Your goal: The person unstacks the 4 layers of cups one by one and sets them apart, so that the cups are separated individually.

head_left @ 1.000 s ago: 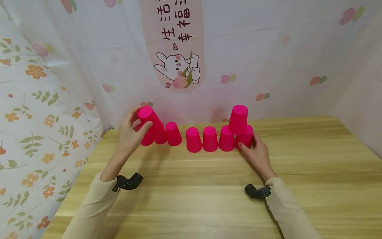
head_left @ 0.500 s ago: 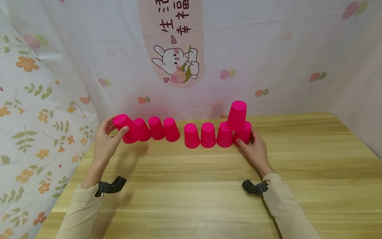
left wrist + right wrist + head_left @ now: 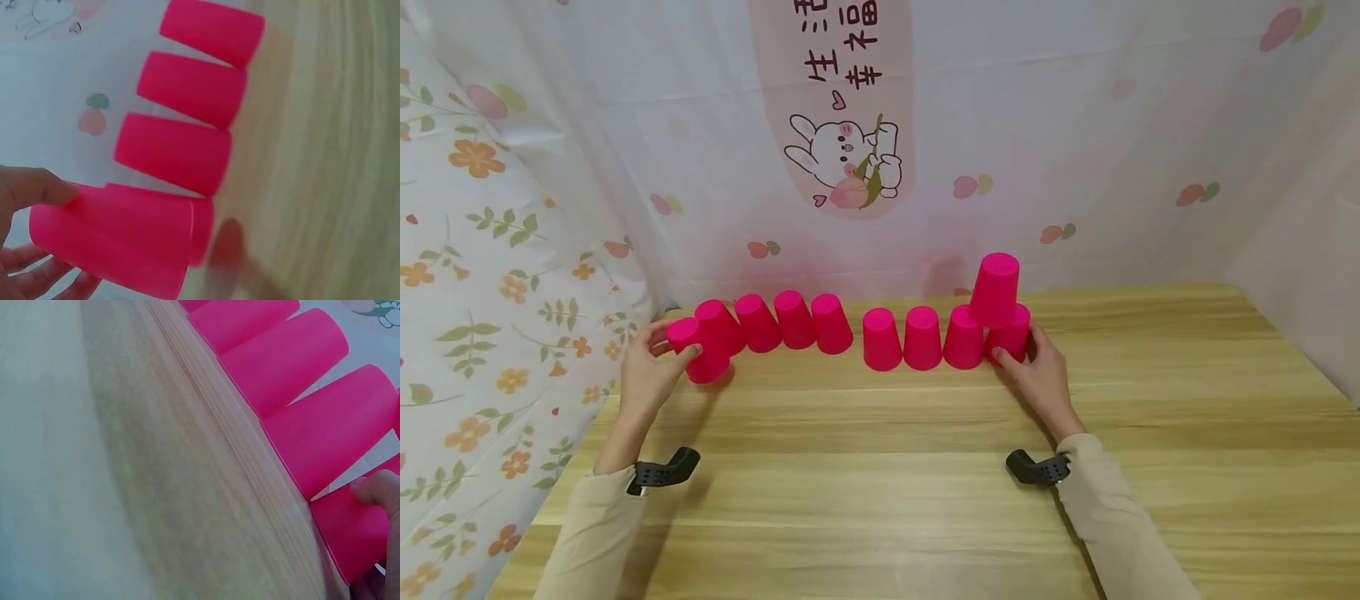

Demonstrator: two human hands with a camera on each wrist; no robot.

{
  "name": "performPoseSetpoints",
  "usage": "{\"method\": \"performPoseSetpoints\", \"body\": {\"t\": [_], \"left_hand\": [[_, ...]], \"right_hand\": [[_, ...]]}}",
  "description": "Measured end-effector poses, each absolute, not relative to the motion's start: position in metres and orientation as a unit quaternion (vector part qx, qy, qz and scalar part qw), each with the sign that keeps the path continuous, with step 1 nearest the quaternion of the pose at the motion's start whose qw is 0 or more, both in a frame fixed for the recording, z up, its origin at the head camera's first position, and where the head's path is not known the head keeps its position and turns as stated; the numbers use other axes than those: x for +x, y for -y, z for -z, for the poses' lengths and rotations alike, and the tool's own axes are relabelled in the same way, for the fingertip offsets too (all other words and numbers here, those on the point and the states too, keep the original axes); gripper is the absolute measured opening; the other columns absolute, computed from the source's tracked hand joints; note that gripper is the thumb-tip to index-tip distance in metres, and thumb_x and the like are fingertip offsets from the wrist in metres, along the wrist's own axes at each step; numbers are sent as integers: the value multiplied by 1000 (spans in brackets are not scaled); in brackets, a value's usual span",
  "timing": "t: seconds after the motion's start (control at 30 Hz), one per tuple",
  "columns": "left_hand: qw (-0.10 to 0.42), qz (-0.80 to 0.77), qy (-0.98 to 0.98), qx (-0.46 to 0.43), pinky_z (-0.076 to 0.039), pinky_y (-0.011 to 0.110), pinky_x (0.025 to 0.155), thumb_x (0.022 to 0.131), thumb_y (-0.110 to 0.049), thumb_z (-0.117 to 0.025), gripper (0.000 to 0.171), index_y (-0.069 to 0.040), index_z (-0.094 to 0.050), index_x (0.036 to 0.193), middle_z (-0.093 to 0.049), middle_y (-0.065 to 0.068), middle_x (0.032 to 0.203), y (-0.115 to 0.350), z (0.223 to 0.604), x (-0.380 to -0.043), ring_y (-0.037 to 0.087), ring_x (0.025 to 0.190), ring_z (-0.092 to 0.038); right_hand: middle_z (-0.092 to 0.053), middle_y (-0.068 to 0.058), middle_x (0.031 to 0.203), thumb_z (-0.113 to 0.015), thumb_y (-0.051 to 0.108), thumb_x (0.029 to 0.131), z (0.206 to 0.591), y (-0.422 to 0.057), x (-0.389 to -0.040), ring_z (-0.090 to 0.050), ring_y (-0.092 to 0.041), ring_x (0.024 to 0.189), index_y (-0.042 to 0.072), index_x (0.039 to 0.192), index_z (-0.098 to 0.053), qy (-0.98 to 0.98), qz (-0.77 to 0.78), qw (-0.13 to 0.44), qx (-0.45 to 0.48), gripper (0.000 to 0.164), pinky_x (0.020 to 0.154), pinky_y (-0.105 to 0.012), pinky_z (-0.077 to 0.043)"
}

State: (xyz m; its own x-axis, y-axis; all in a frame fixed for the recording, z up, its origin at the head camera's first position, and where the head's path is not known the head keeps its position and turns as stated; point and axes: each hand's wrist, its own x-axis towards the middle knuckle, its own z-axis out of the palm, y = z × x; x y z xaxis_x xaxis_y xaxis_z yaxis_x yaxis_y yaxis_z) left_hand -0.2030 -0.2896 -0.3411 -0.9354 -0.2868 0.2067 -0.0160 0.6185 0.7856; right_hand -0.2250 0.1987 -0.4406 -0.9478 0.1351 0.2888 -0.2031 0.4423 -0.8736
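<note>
The left hand (image 3: 651, 367) has its fingers clamped on the upper part of an inverted pink cup (image 3: 706, 358); its contact with the table (image 3: 865, 483) cannot be confirmed. The right hand (image 3: 1041, 379) has its fingers gripping a lower cup (image 3: 1009, 340); a raised cup (image 3: 996, 289) rests above them. Judged light, stiff and smooth, the cups suit a gentle sidewall hold. Just beyond the left fingers, the neighbouring cup (image 3: 722, 327) obstructs sideways travel; three standing cups (image 3: 757, 323) continue that row.
</note>
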Motion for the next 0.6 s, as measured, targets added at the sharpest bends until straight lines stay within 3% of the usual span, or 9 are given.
{"method": "performPoseSetpoints", "body": {"t": [0.33, 0.47, 0.6], "left_hand": [[138, 425, 888, 107, -45, 30, 81, 86, -17, -63, 56, 5, -40, 132, -48, 24, 127, 298, 370, -205, 37, 112, -49], [161, 429, 882, 105, -44, 43, 86, 86, -21, -62, 56, 2, -39, 132, -48, 22, 127, 294, 374, -211, 37, 112, -48], [179, 419, 883, 109, -43, 43, 85, 85, -18, -61, 53, 1, -40, 130, -50, 22, 122, 291, 375, -216, 36, 109, -50]], "right_hand": [[-50, -20, 126, -67, 18, 85, 446, -197, -225, -49, -35, 114, 0, 134, -40, 840, -521, 150, 18, 59, 96, -47, -41], [-50, -20, 126, -67, 18, 85, 444, -198, -225, -49, -34, 115, 0, 133, -41, 838, -522, 159, 18, 57, 96, -46, -40], [-50, -20, 127, -66, 19, 85, 441, -200, -225, -49, -34, 115, -1, 133, -40, 838, -525, 151, 17, 58, 96, -45, -40]]}}
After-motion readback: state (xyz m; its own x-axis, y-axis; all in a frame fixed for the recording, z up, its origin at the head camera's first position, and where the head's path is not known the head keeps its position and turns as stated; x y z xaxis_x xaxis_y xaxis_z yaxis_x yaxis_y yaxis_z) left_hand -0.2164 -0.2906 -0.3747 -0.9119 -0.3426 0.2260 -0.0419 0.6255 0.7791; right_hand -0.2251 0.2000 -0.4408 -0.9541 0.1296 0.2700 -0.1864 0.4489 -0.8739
